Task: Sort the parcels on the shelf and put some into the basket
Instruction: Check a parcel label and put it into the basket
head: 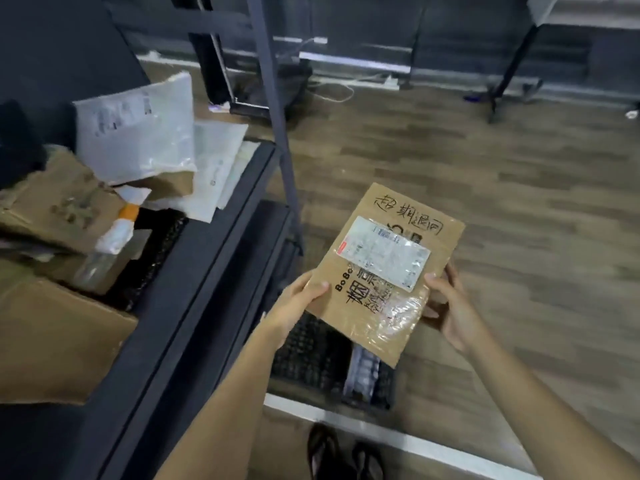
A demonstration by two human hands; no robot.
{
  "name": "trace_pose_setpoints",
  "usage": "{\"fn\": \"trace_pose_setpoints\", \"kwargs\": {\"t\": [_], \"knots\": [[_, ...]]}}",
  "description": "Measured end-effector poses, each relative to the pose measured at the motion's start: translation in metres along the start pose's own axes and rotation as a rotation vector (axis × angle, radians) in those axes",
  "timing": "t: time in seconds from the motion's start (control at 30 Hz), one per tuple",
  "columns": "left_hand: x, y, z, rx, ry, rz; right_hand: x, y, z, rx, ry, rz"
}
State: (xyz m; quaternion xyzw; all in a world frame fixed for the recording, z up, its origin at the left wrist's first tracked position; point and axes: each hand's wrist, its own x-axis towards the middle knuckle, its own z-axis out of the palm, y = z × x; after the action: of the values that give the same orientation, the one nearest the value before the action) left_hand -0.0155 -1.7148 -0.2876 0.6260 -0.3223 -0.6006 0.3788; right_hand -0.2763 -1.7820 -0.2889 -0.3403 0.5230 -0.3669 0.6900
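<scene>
I hold a flat brown cardboard parcel (384, 268) with a white shipping label and handwritten black characters out in front of me, above the floor. My left hand (294, 306) grips its lower left edge, thumb on top. My right hand (450, 306) grips its right edge, thumb on the face and fingers behind. Below the parcel stands a black mesh basket (311, 355) on the floor, with a pale wrapped item inside. The dark shelf (214, 258) at left carries more parcels: a white plastic mailer (138, 129), brown cartons (59, 202) and pale envelopes (214, 168).
A clear bottle with an orange band (107, 244) lies among the shelf parcels beside a large carton (59, 341). A shelf upright (273, 109) rises in the middle. Wood floor (519, 202) spreads to the right, with cables and stand legs by the far wall. Dark shoes (343, 455) show below.
</scene>
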Motion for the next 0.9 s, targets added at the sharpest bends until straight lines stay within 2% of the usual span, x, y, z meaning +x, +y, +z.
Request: {"fn": "trace_pose_setpoints", "kwargs": {"t": [0.2,0.33,0.43,0.67,0.9], "knots": [[0.099,-0.079,0.005,0.067,-0.148,-0.247,0.075,0.088,-0.034,-0.094,0.07,0.175],[0.153,-0.159,0.022,0.105,-0.053,-0.302,0.124,0.171,-0.051,-0.156,0.061,0.238],[0.185,-0.236,0.037,0.131,-0.028,-0.38,0.159,0.244,-0.07,-0.107,0.123,0.321],[0.244,-0.371,0.049,0.087,-0.012,-0.34,0.226,0.388,-0.088,-0.206,0.154,0.379],[0.306,-0.449,0.066,0.157,-0.03,-0.405,0.262,0.462,-0.109,-0.293,0.318,0.497]]}}
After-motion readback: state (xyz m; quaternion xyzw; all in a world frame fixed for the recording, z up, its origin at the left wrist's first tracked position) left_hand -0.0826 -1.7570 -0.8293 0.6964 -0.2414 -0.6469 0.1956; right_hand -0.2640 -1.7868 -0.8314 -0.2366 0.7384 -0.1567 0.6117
